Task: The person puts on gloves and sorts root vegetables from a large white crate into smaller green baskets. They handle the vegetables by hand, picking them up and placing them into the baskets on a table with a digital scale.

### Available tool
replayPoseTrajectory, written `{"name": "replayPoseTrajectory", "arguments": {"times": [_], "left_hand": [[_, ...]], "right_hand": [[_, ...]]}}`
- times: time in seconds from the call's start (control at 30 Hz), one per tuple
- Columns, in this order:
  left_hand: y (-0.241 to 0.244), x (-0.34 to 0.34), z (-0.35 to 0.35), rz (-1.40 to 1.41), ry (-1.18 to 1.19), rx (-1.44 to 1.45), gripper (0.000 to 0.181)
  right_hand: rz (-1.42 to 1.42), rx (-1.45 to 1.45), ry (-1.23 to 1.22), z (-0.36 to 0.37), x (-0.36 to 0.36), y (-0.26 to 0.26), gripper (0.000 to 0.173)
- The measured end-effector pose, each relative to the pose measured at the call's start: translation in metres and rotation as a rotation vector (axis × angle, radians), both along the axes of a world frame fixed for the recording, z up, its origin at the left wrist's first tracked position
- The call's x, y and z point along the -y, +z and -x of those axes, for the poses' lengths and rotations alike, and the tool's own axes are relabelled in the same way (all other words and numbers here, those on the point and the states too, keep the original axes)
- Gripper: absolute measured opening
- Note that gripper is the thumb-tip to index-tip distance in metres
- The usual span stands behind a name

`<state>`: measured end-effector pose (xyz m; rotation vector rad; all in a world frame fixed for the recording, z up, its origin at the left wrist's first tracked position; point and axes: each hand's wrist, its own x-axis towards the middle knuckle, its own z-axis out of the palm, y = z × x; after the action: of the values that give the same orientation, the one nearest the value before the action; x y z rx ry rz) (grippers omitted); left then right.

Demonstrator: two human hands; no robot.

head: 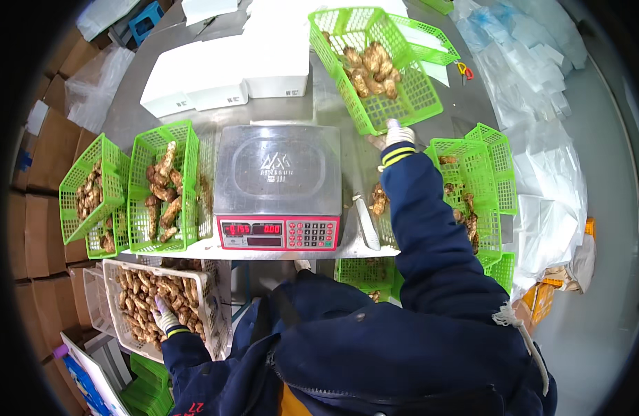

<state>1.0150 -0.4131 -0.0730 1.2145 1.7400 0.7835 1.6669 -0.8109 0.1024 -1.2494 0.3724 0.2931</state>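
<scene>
My right hand point(400, 137), in a white glove with bare fingertips, is at the near rim of a green plastic basket point(423, 99). Its fingers lap over the rim, and several matsutake-like mushrooms point(374, 67) lie inside. Down at the left, my left hand point(166, 317), gloved the same way, rests among many mushrooms point(142, 291) in a white plastic crate point(111, 296). Whether it grips one is hidden. Between the hands stands a digital scale point(278, 171) with a bare steel pan and lit red digits.
Green baskets of mushrooms point(163, 132) point(468, 171) flank the scale. A white-handled knife point(368, 223) lies right of it, on the steel table point(319, 106). White foam boxes point(215, 73) stand behind; scissors point(464, 73) lie far right. Cardboard boxes point(43, 234) line the left.
</scene>
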Motion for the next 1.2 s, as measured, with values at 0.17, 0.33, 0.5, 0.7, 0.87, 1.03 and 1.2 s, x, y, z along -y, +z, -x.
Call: {"name": "replayPoseTrajectory", "arguments": {"times": [0.17, 0.33, 0.5, 0.7, 0.87, 1.03, 1.2], "left_hand": [[0.051, 0.028, -0.038, -0.039, 0.018, 0.184, 0.059], [0.118, 0.046, -0.109, -0.273, -0.268, 0.152, 0.036], [0.149, 0.055, -0.158, -0.049, -0.669, 0.615, 0.035], [0.121, 0.126, -0.186, 0.355, -1.119, 0.879, 0.040], [0.100, 0.177, -0.199, 0.483, -1.353, 0.760, 0.041], [0.130, 0.251, -0.227, 0.608, -1.350, 0.691, 0.038], [0.143, 0.287, -0.237, 0.688, -1.408, 0.520, 0.042]], "right_hand": [[-0.177, -0.247, -0.291, -0.039, 0.009, -0.100, 0.045], [-0.104, -0.301, -0.369, -0.005, 0.036, -0.117, 0.044], [-0.203, 0.104, 0.175, 0.151, 0.065, -0.018, 0.037], [0.621, 0.616, -0.430, 0.282, 0.223, 0.043, 0.019], [1.903, -0.057, -0.348, 0.330, 0.441, -0.007, 0.045], [1.775, -0.449, 0.036, 0.339, 0.537, -0.038, 0.022], [1.725, -0.379, 0.176, 0.334, 0.554, -0.054, 0.026]]}}
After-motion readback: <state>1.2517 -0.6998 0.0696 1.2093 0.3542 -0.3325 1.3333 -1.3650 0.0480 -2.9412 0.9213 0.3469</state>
